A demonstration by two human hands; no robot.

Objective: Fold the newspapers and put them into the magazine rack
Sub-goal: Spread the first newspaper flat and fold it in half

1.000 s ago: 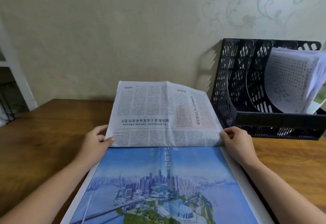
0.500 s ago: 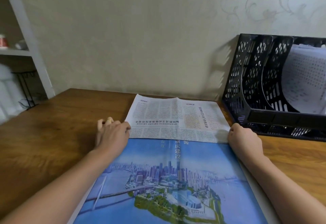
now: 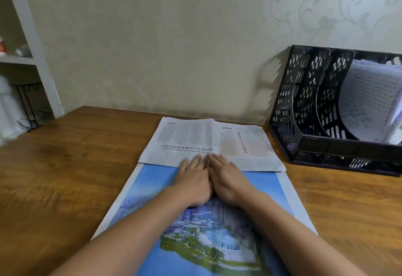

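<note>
A newspaper (image 3: 217,143) lies on the wooden table, its far half folded toward me so grey text columns cover the top. Below the fold edge shows a blue city picture (image 3: 256,191). My left hand (image 3: 193,180) and my right hand (image 3: 226,179) lie flat side by side at the middle of the fold edge, fingers straight, pressing the paper down. A black perforated magazine rack (image 3: 304,110) stands at the back right against the wall, with curled printed papers (image 3: 369,101) in its right compartment.
The wooden table (image 3: 65,177) stretches bare to the left and right of the paper. A white shelf unit (image 3: 32,43) and a black wire stand (image 3: 28,103) are off the table's far left. A patterned wall runs behind.
The folded half has come down flat. Both hands slid from the outer ends of the fold edge to its middle and now press there together.
</note>
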